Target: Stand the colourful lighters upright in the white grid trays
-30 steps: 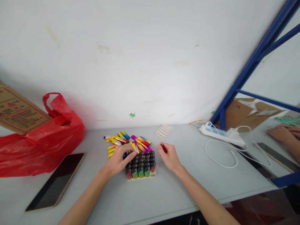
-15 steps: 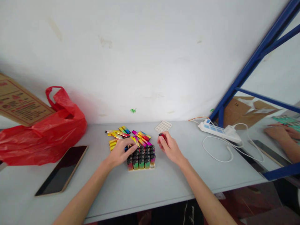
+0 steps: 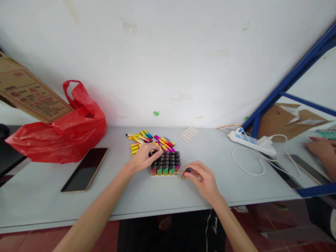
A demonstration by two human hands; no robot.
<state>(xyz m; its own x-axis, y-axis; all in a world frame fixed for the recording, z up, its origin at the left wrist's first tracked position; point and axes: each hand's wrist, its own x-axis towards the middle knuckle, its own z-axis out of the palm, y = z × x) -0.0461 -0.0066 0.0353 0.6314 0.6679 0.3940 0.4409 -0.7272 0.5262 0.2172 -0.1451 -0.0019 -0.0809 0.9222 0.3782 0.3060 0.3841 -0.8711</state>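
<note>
Many lighters with black tops and rainbow-coloured bodies [image 3: 165, 169] stand upright in rows in a white tray [image 3: 165, 175]. One hole at the tray's near right corner holds no lighter. My left hand [image 3: 145, 155] is curled at the back left corner of the block, its thumb across the tops; a dark lighter top shows between its fingers. Just right of the tray, my right hand [image 3: 204, 178] pinches a single lighter [image 3: 188, 170], tilted, with its black top by the fingertips. Behind the tray lies a loose pile of shiny yellow, red and purple lighters [image 3: 168, 141].
A white tray with holes [image 3: 189, 134] lies near the wall. To the left are a phone [image 3: 85, 169], a red plastic bag [image 3: 78, 136] and a cardboard box [image 3: 34, 94]. A power strip [image 3: 252, 142] with a white cable and a blue frame [image 3: 278, 91] stand right; beyond it show another person's hands [image 3: 321, 148].
My right hand has come down toward me with the lighter, to beside the tray's near right corner. My left hand stays at the block. The whole view has shifted slightly.
</note>
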